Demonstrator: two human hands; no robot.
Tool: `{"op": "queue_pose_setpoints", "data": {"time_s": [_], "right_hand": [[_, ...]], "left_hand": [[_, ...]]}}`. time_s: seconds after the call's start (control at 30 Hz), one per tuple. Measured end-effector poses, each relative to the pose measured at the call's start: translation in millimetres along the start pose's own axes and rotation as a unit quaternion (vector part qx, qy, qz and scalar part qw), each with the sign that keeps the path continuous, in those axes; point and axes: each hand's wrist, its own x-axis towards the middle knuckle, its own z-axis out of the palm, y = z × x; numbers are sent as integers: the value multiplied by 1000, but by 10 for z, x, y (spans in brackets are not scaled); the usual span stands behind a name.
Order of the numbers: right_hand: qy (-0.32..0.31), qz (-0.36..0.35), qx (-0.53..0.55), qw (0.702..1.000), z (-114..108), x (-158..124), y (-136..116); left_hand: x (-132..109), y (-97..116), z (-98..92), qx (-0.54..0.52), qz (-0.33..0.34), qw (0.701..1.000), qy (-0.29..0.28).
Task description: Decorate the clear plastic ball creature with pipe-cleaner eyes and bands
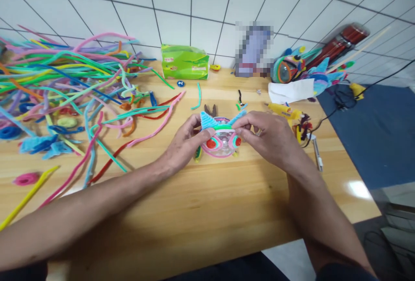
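Note:
Between my two hands is a pipe-cleaner animal face [223, 142] on a round clear base, with pink-ringed red eyes, a green and white band across the top and blue pointed ears. My left hand [189, 140] pinches its left edge, thumb on the band below the left ear [208, 120]. On the other side, my right hand [264, 132] has thumb and forefinger closed at the base of the right ear [237, 117]. Fingers partly hide that ear. Dark-handled pliers [210, 110] lie just behind the face.
Loose pipe cleaners [65, 69] cover the table's left side. A green tissue pack [185, 62] stands at the back. On the right are a yellow glue gun [283, 111] with a cord, a pen [317, 153], white paper [291, 91], finished crafts [285, 70] and a red thermos [340, 43].

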Motion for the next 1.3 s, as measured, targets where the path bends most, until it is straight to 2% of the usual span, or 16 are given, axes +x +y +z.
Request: {"op": "queue_pose_setpoints", "data": {"time_s": [0.43, 0.67, 0.87, 1.3], "right_hand": [[5, -12, -9, 1000, -1, -27, -49], [30, 2, -26, 999, -19, -101, -66], [19, 30, -20, 999, -54, -126, -37], [24, -3, -48, 999, -85, -195, -234]], "left_hand": [[-16, -179, 81, -53, 13, 998, 8], [-31, -202, 99, -68, 13, 998, 15], [-22, -238, 89, -55, 20, 998, 9], [-42, -287, 76, -45, 26, 999, 2]]}}
